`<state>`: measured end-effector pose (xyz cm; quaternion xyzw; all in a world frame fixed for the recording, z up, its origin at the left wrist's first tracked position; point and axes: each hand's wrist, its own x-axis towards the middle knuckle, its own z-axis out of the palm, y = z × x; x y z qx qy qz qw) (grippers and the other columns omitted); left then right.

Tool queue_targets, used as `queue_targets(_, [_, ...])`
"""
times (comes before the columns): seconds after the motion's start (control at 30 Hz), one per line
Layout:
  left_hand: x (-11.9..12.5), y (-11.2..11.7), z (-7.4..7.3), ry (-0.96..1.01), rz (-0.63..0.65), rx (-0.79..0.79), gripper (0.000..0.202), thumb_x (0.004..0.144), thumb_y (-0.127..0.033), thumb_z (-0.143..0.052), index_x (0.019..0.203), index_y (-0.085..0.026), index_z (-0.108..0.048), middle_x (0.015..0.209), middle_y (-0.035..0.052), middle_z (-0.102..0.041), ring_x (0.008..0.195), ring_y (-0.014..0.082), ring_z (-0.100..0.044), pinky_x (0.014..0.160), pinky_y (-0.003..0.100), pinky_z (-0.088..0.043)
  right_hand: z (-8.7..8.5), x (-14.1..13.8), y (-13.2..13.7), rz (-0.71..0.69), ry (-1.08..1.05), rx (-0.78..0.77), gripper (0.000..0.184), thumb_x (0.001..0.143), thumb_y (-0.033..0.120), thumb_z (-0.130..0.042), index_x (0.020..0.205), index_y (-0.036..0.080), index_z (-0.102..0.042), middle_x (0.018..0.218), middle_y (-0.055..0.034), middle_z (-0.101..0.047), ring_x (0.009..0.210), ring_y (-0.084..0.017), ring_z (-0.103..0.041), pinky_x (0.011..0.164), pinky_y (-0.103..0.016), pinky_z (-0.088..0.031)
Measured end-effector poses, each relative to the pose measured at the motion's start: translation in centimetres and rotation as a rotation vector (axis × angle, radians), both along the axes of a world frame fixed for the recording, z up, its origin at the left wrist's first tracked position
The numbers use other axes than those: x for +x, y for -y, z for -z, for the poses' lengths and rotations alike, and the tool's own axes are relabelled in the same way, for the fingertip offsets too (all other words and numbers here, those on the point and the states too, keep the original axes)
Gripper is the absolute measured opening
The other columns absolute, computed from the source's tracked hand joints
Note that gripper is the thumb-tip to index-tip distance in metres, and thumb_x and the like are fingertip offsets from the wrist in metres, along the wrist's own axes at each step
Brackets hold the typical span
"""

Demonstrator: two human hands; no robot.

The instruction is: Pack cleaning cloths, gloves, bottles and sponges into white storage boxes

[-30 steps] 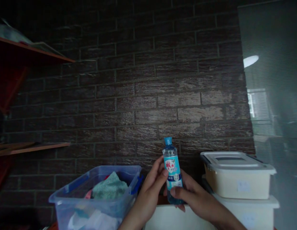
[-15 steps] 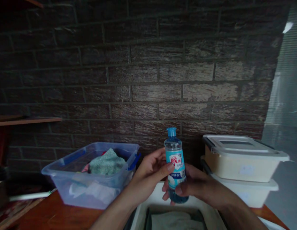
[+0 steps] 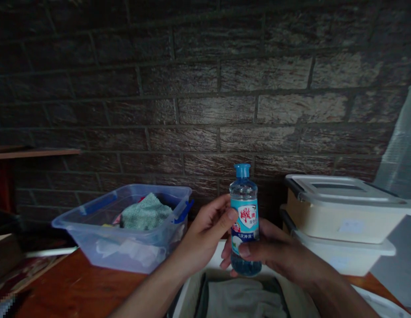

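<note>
A clear dish soap bottle (image 3: 244, 205) with a blue cap and a blue and white label stands nearly upright between my hands. My left hand (image 3: 208, 227) grips its left side, the thumb pressed on the label's edge. Around the lower part wraps my right hand (image 3: 275, 249), thumb across the front and fingertips showing at the left of the base. Below the bottle is an open white bin (image 3: 188, 293) with folded grey cloth (image 3: 241, 300) in it.
To the left, a clear plastic tub (image 3: 122, 247) with blue handles holds a teal towel (image 3: 147, 214) and other cloths. Two lidded cream boxes (image 3: 344, 216) are stacked at the right. A dark brick wall (image 3: 199, 110) rises behind the wooden table (image 3: 79, 287).
The bottle has turned slightly in my hands, so its label faces more to the right. My left thumb now lies on the label's left edge. The view has tilted down a little.
</note>
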<state>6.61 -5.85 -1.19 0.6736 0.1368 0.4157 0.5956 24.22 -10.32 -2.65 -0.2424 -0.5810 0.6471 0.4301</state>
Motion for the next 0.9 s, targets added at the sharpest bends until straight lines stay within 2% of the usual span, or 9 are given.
queue_targets(0.17, [-0.17,-0.25,0.12,0.002,0.006,-0.024,0.034,0.102,-0.041,-0.050,0.128,-0.022,-0.059,0.071,-0.0007,-0.060,0.047,0.0080,-0.051,0.046,0.020,-0.045,0.02,-0.09,-0.09,0.004,-0.017,-0.011,0.038,0.081,0.030,-0.081,0.111,0.013,-0.065,0.101,-0.0121,-0.074,0.090,-0.025,-0.073,0.077,-0.039,-0.058])
queue_targets(0.33, [-0.54,-0.20,-0.41,-0.024,0.061,-0.023,0.034,0.100,-0.039,-0.055,0.128,-0.021,-0.061,0.078,0.0021,-0.063,0.055,0.0090,-0.056,0.057,0.022,-0.049,-0.48,-0.20,-0.11,-0.017,0.003,0.020,0.041,0.079,0.033,-0.083,0.111,0.014,-0.064,0.097,-0.0096,-0.073,0.084,-0.021,-0.073,0.074,-0.035,-0.059])
queue_targets(0.47, [-0.59,-0.12,-0.58,-0.046,0.121,-0.007,0.039,0.096,-0.038,-0.063,0.130,-0.021,-0.058,0.092,0.0048,-0.065,0.054,0.0072,-0.053,0.052,0.020,-0.048,-0.61,-0.09,0.08,-0.008,0.026,0.041,0.042,0.081,0.033,-0.083,0.112,0.014,-0.061,0.100,-0.0092,-0.071,0.087,-0.021,-0.072,0.073,-0.034,-0.059])
queue_targets(0.57, [-0.47,-0.04,-0.51,-0.044,0.127,0.019,0.041,0.096,-0.037,-0.063,0.133,-0.022,-0.056,0.089,0.0035,-0.063,0.052,0.0067,-0.050,0.047,0.019,-0.045,-0.48,0.07,0.08,-0.017,0.014,0.061,0.042,0.082,0.029,-0.082,0.115,0.015,-0.060,0.100,-0.0075,-0.070,0.088,-0.019,-0.071,0.073,-0.032,-0.060])
queue_targets(0.7, [-0.30,0.17,-0.62,-0.019,0.107,0.001,0.032,0.096,-0.035,-0.062,0.125,-0.021,-0.059,0.084,0.0012,-0.058,0.052,0.0054,-0.048,0.051,0.019,-0.046,-0.24,0.25,-0.15,-0.034,-0.025,0.080,0.039,0.082,0.023,-0.081,0.115,0.016,-0.061,0.102,-0.0060,-0.069,0.087,-0.018,-0.070,0.073,-0.032,-0.060])
queue_targets(0.9, [-0.13,0.35,-0.50,0.021,0.077,-0.026,0.031,0.095,-0.037,-0.063,0.119,-0.017,-0.059,0.074,-0.0006,-0.053,0.057,0.0077,-0.046,0.053,0.020,-0.043,-0.43,0.59,-0.25,-0.013,0.028,0.089,0.040,0.080,0.020,-0.084,0.114,0.015,-0.064,0.103,-0.0052,-0.069,0.091,-0.016,-0.068,0.078,-0.028,-0.056])
